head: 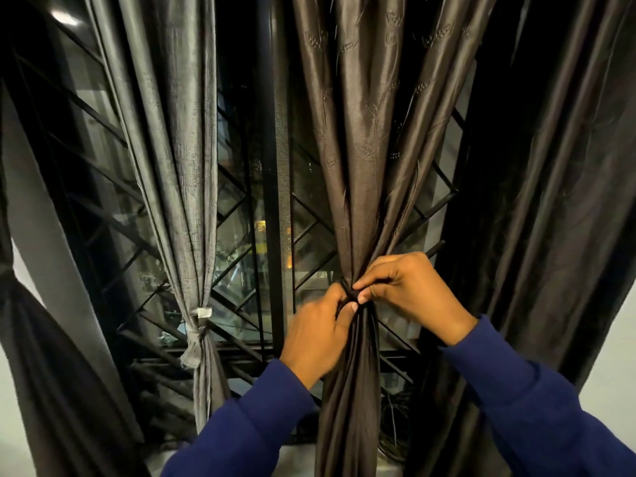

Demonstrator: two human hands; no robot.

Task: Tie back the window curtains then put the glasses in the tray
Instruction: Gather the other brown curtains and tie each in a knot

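Observation:
A dark brown curtain [364, 160] hangs gathered in front of the window, right of centre. A dark tie-back band [348, 290] wraps its narrowest point. My left hand [316, 335] pinches the band and the bunched cloth from the left, thumb on top. From the right, my right hand [409, 294] pinches the same band with thumb and fingertips. Left of centre, a grey curtain [179, 149] hangs tied with a knotted grey band [199, 325]. No glasses or tray are in view.
A black window grille [247, 242] with diagonal bars sits behind the curtains, night outside. More dark curtains hang at the far left [44, 356] and far right [550, 201]. A coil of black cable [395, 425] lies on the sill at lower right.

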